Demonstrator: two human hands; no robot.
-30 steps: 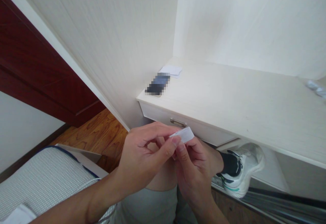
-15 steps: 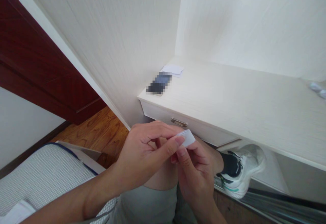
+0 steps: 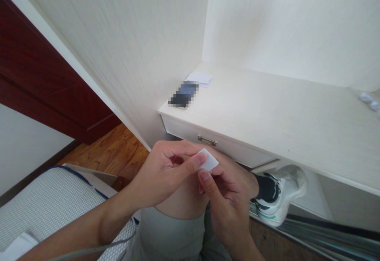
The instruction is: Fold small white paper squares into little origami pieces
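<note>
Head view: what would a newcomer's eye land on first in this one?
The two hands low in the middle: the left hand and right hand pinch a small white piece at their fingertips, above a bare knee. Behind them a pale desk carries a dark pixelated thing and a white slip near its left corner. A white sneaker shows below the desk edge at right.

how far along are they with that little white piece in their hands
Done: only a white slip already lies on the desk. In hand: left hand and right hand pinch the small white piece above the knee. Left: that piece is not yet put down anywhere.
</note>
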